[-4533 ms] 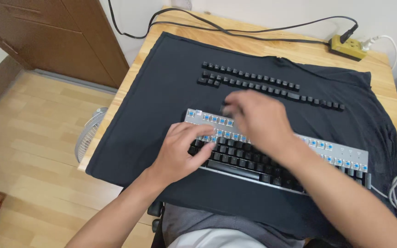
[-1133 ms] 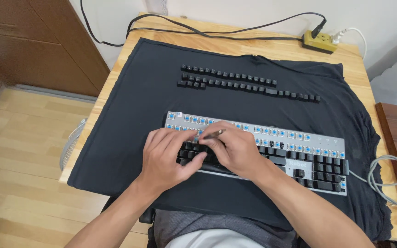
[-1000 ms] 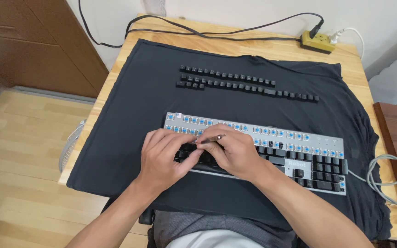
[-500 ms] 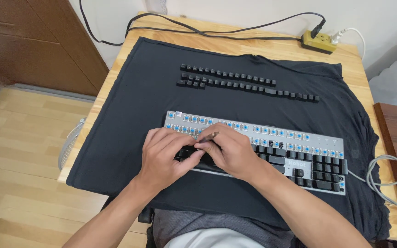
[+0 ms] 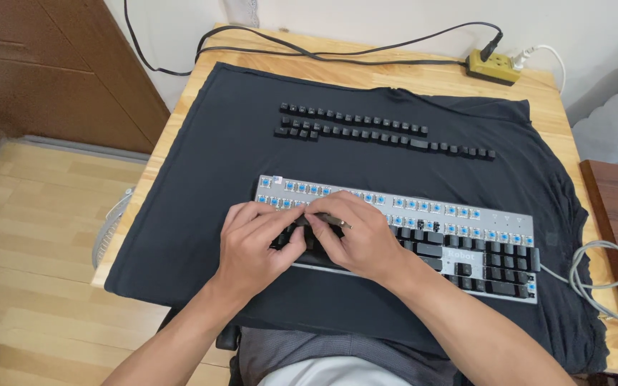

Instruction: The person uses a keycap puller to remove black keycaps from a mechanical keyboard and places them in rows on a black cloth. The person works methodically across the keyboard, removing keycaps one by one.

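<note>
Right hand [image 5: 355,239] pinching a thin metal keycap puller [image 5: 327,219], left hand [image 5: 255,243] fingers bent, pressing the keyboard [image 5: 459,246] beside it, loose black keycaps [image 5: 384,134] in 2 rows beyond both hands

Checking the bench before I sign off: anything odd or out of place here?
The keyboard is half stripped: its top rows show bare blue switches, and the removed keycaps lie in neat rows on the black cloth. The left hand and right hand work at its left end. Nothing spilled or broken.

Both hands, left hand [image 5: 259,239] and right hand [image 5: 363,236], on keyboard [image 5: 466,236]; removed keycaps [image 5: 373,132] rowed on black cloth [image 5: 202,179].
</note>
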